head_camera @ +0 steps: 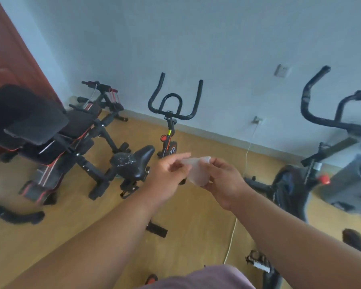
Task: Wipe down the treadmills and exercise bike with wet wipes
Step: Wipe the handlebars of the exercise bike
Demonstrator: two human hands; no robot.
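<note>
I hold the wet wipe (197,171) up between both hands, left hand (168,176) and right hand (223,180) each pinching an edge in its fingers, probably to spread it flat before wiping the exercise bike (167,130) straight ahead, saddle (133,161) nearest.

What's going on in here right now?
A person holds a wet wipe between the left hand and right hand, apparently unfolding it. Just beyond the hands stands an exercise bike, its saddle nearest; a weight bench is on the left, another bike on the right. Nothing is being wiped yet.
</note>
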